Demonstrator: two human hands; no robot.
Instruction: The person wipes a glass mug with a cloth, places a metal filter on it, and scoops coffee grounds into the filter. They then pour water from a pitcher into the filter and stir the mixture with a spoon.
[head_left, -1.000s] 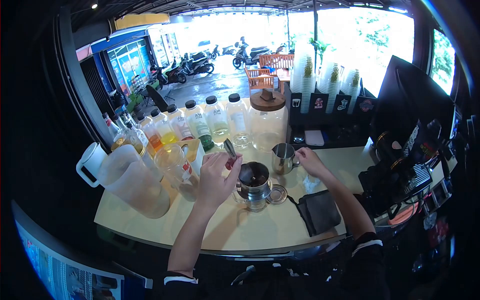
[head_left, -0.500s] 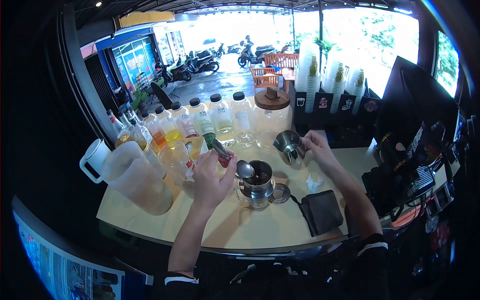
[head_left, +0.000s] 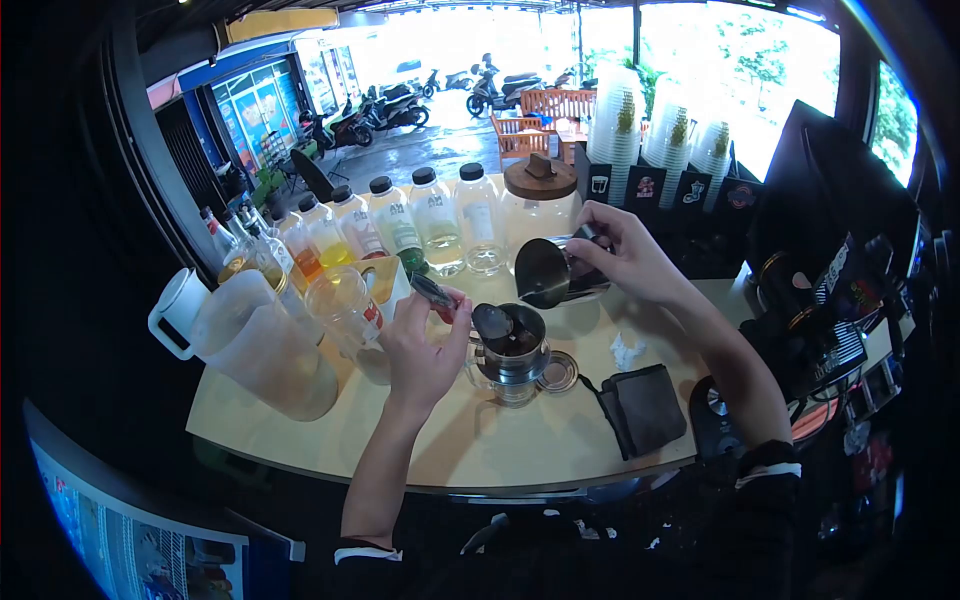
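My left hand (head_left: 425,350) is closed round the handle of a spoon (head_left: 492,321), whose bowl sits at the mouth of a metal drip coffee filter (head_left: 518,366). Dark contents show inside the filter, which stands on a clear glass mug (head_left: 514,394). From the right, my right hand (head_left: 637,258) grips a steel pitcher (head_left: 545,275) by its handle. The pitcher is tipped left, its rim close above the spoon and filter. A round metal lid (head_left: 558,373) lies just right of the mug.
A large plastic jug (head_left: 265,350) and a clear pitcher (head_left: 345,310) stand left. Capped bottles (head_left: 440,230) and a wooden-lidded jar (head_left: 540,178) line the back. On the right are crumpled tissue (head_left: 627,350), a dark folded cloth (head_left: 643,408) and stacked cups (head_left: 615,125).
My right hand has brought the pitcher left and up and tipped it toward the filter. The spoon stays over the filter, its bowl a little lower and turned.
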